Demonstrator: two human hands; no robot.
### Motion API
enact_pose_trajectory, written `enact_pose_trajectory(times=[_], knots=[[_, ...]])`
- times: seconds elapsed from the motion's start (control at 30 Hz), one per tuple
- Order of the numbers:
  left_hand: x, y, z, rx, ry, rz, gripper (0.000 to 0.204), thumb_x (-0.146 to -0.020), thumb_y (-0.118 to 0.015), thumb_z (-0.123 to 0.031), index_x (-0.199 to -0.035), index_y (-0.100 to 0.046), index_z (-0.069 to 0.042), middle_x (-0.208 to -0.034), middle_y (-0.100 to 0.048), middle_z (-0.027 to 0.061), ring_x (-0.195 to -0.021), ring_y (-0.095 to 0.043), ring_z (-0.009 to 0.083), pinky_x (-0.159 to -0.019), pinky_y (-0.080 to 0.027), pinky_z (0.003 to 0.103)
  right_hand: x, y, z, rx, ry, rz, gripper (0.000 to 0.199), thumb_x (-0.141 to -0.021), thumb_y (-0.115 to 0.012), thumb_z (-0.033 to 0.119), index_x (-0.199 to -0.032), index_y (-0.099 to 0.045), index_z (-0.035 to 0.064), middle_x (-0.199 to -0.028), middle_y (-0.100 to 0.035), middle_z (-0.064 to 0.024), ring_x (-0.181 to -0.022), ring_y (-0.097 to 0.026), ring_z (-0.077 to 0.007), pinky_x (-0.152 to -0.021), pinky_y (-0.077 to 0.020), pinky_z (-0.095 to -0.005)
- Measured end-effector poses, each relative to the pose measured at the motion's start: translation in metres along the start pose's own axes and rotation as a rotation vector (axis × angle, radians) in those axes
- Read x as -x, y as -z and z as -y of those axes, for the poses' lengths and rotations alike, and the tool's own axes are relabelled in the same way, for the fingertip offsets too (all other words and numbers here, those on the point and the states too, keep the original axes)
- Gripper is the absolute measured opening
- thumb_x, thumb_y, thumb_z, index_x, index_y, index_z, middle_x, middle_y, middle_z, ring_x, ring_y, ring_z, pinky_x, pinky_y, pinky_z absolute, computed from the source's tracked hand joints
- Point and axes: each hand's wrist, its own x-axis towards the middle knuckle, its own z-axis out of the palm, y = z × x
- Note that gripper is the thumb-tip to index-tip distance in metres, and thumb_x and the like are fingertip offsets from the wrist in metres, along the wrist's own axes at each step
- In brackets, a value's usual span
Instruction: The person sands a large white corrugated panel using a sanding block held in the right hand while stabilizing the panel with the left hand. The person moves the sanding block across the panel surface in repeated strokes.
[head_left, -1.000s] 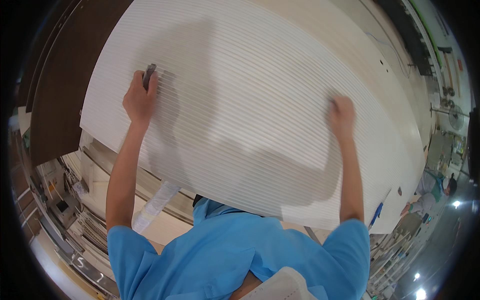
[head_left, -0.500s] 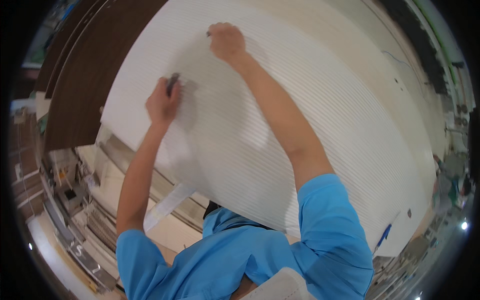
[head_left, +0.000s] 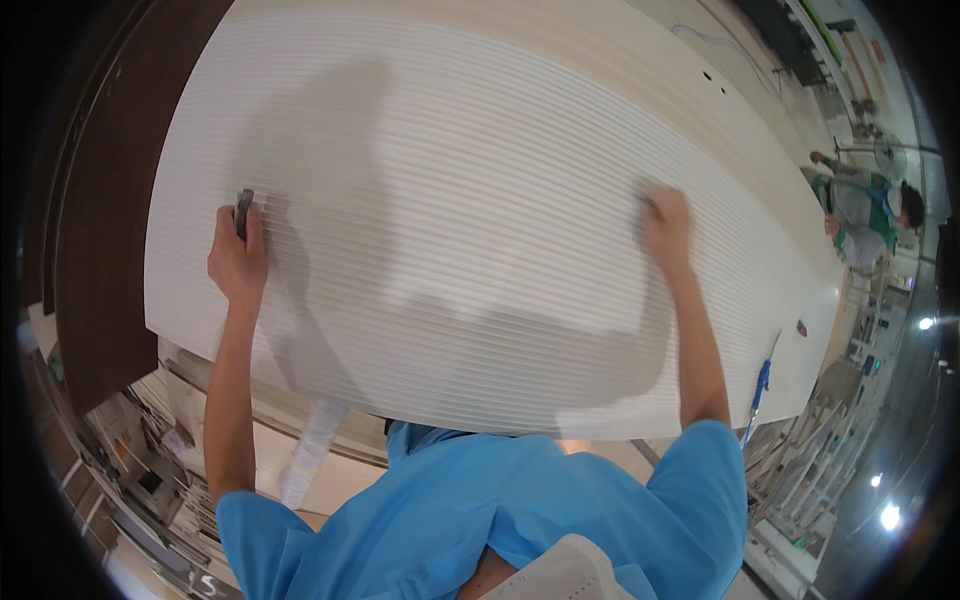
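Head cam: L hand (head_left: 237, 262) clamped on sm. dk-grey slim tool (head_left: 243, 212), upright-ish, over L part of wide white ribbed panel (head_left: 480, 230), which spans under & btwn both hands. R hand (head_left: 667, 228) well apart from L, curled, blurred; can't tell if it grips anything. Below & R of R hand, on panel: blue-handled slim tool (head_left: 764, 378), near sm. dk-red piece (head_left: 801, 328). Dk-brown flat boards (head_left: 115, 230) L of L hand. White painted mark (head_left: 208, 583) well below L hand, partly cut off.

Matt, ribbed-looking white panel (head_left: 480, 235), smooth dark-brown board (head_left: 118, 235), cloth shirt (head_left: 410, 515).
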Motion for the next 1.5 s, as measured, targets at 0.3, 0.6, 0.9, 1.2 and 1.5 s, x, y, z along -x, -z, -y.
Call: enact_pose_trajectory(times=[0.3, 0.6, 0.9, 1.2, 1.5], knots=[[0.000, 0.000, 0.000, 0.009, -0.056, -0.031, 0.034, -0.104, -0.056, -0.042, -0.101, -0.059, -0.009, -0.080, -0.067, 0.0121, -0.073, -0.065, 0.0325, -0.067, -0.049, 0.043, -0.194, -0.244, 0.257, -0.300, 0.284, 0.021, 0.019, -0.073, -0.062, 0.003, -0.088, -0.071, 0.0084, -0.093, -0.071, -0.0110, -0.100, -0.065, -0.0329, -0.092, -0.0511, -0.0462], [-0.003, -0.004, 0.006, -0.026, -0.030, 0.011, 0.035, -0.104, -0.056, -0.042, -0.098, -0.057, -0.007, -0.079, -0.068, 0.0102, -0.069, -0.066, 0.0303, -0.064, -0.050, 0.040, -0.008, -0.004, 0.023, 0.001, -0.054, -0.035, 0.018, -0.084, -0.065, 0.003, -0.100, -0.069, 0.0083, -0.095, -0.067, -0.0113, -0.096, -0.061, -0.0347, -0.084, -0.0478, -0.0481], [0.000, 0.000, -0.004, -0.010, -0.011, 0.007, 0.034, -0.103, -0.058, -0.042, -0.097, -0.056, -0.009, -0.080, -0.067, 0.0117, -0.071, -0.067, 0.0330, -0.064, -0.051, 0.043, -0.036, -0.019, 0.036, -0.079, -0.082, 0.053, 0.011, -0.088, -0.068, 0.008, -0.098, -0.068, 0.0046, -0.091, -0.064, -0.0093, -0.090, -0.057, -0.0327, -0.081, -0.0476, -0.0440], [-0.002, -0.005, 0.002, 0.002, -0.054, -0.052, 0.031, -0.101, -0.061, -0.039, -0.097, -0.058, -0.008, -0.082, -0.068, 0.0145, -0.069, -0.067, 0.0375, -0.062, -0.052, 0.046, -0.177, -0.178, 0.217, -0.185, 0.278, 0.063, 0.023, -0.075, -0.063, 0.001, -0.095, -0.071, 0.0082, -0.100, -0.070, -0.0132, -0.103, -0.063, -0.0361, -0.088, -0.0516, -0.0489], [-0.002, 0.002, -0.002, -0.060, -0.063, -0.026, 0.030, -0.102, -0.061, -0.038, -0.098, -0.057, -0.008, -0.079, -0.067, 0.0133, -0.069, -0.067, 0.0358, -0.061, -0.051, 0.045, -0.203, -0.206, 0.239, -0.214, 0.324, 0.126, 0.017, -0.085, -0.059, 0.007, -0.097, -0.072, 0.0060, -0.105, -0.072, -0.0160, -0.105, -0.064, -0.0357, -0.094, -0.0510, -0.0496]])
